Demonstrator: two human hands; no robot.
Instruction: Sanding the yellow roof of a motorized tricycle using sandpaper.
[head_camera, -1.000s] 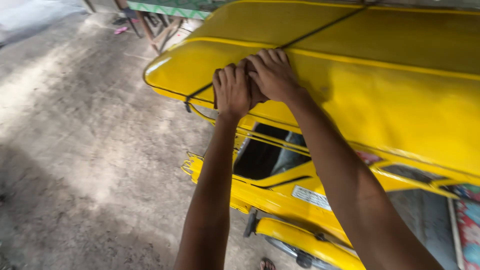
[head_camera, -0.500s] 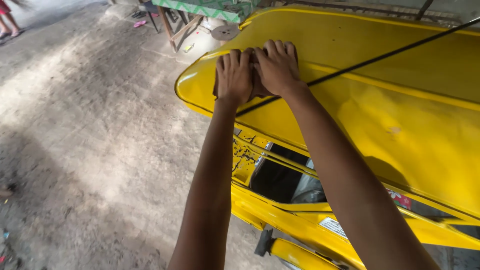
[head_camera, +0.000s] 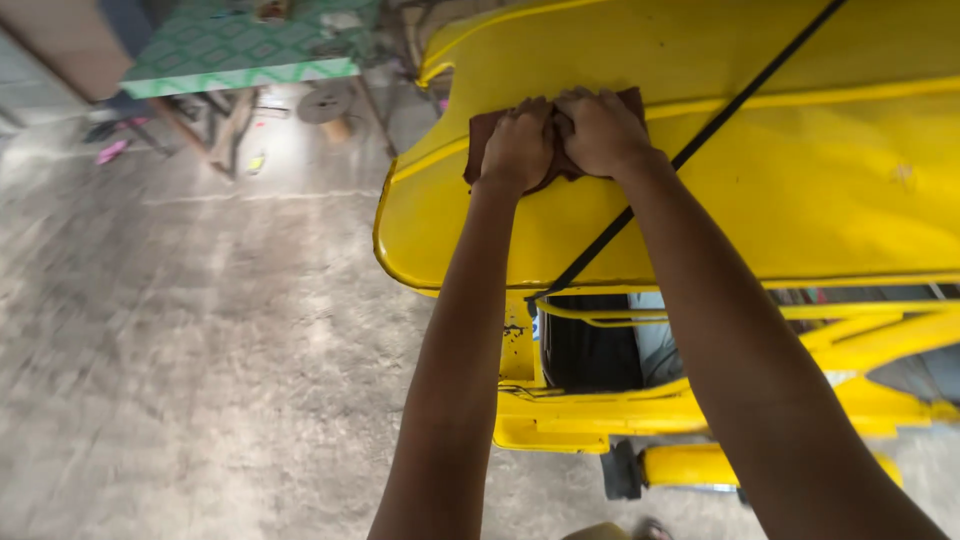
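Floor (head_camera: 200, 330): bare grey concrete, mottled and stained, with a faint pale line running across it in the upper part of the view. Strong light falls on the far floor area, producing a bright patch near the furniture legs. A table (head_camera: 240, 55) with a green and white patterned top stands at the far side on thin slanted legs. A round grey disc (head_camera: 322, 105) lies on the floor beside it. A pink object (head_camera: 110, 152) lies further left. A brown panel (head_camera: 65, 45) occupies the upper left corner.
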